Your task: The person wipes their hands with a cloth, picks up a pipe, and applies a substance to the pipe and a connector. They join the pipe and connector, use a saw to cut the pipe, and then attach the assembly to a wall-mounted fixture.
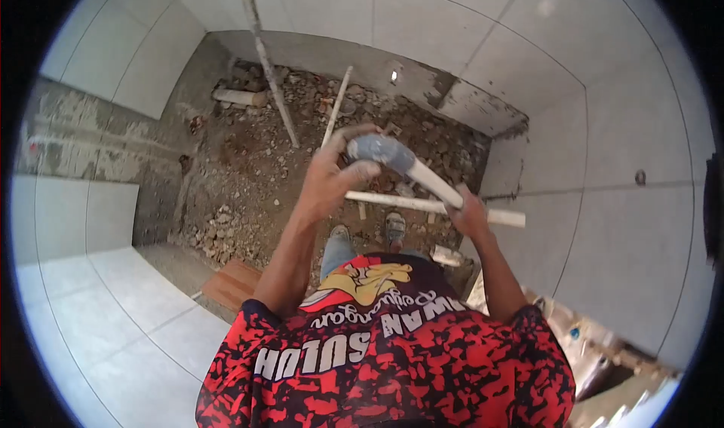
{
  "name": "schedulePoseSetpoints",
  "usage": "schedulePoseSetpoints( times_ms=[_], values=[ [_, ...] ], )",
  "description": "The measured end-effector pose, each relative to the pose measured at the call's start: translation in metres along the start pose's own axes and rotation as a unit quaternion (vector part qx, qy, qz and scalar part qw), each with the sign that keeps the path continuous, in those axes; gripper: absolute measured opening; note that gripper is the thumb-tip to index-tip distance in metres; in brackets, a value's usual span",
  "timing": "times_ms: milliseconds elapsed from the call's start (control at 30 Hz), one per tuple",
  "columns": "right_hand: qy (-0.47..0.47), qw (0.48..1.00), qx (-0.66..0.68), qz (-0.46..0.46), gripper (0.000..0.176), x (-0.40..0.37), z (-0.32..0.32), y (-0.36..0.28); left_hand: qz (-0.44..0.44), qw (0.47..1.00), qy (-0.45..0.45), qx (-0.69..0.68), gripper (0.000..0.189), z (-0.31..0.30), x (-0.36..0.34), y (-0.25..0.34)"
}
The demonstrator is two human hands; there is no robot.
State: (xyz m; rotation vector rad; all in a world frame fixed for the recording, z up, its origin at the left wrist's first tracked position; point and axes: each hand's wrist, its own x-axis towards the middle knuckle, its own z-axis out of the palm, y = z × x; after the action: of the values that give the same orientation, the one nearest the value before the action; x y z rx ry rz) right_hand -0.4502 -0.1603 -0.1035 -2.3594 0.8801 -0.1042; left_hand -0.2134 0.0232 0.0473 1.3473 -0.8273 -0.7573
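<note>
Two forearms [298, 236] angle toward twelve o'clock; the right hand [469, 213] closes around a straight white pipe [436, 184]. At its ten o'clock, the left hand [337, 170] half-curls about a mottled grey elbow [385, 153], hold unclear.

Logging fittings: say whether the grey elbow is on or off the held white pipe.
On: the grey elbow meets the held white pipe without a visible gap.

Capitals "SULUH" [313, 356] and "WAN" [411, 319], plus script ending "ngan" [339, 319], mark the red-and-black shirt [392, 390] below both hands [332, 175] [469, 214].
</note>
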Motion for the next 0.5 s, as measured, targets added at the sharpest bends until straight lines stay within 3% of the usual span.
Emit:
schedulePoseSetpoints(
  times_ms=[133, 167, 233, 400, 467, 500],
  values=[
    [-0.044, 0.996, -0.004, 0.072, 0.041, -0.002, -0.013, -0.053, -0.002, 1.000, 0.017, -0.005, 0.048, -0.034, 0.015, -0.005],
    [-0.030, 0.996, -0.002, 0.082, 0.041, -0.007, -0.010, -0.056, -0.007, 0.999, 0.026, -0.039, 0.045, -0.042, 0.018, -0.008],
    [0.033, 0.997, -0.067, -0.019, 0.040, -0.022, -0.001, -0.054, 0.004, 0.998, 0.006, -0.065, 0.041, -0.054, 0.024, -0.011],
    [0.036, 0.980, -0.184, 0.074, 0.040, -0.086, -0.026, -0.078, 0.028, 0.993, -0.042, -0.111, 0.037, -0.066, 0.032, -0.022],
    [0.135, 0.950, -0.276, 0.063, 0.041, -0.115, -0.024, -0.082, 0.013, 0.990, -0.075, -0.117, 0.036, -0.066, 0.031, -0.026],
    [0.138, 0.948, -0.275, 0.084, 0.041, -0.128, -0.027, -0.087, 0.012, 0.989, -0.085, -0.119, 0.036, -0.064, 0.031, -0.028]
  ],
)
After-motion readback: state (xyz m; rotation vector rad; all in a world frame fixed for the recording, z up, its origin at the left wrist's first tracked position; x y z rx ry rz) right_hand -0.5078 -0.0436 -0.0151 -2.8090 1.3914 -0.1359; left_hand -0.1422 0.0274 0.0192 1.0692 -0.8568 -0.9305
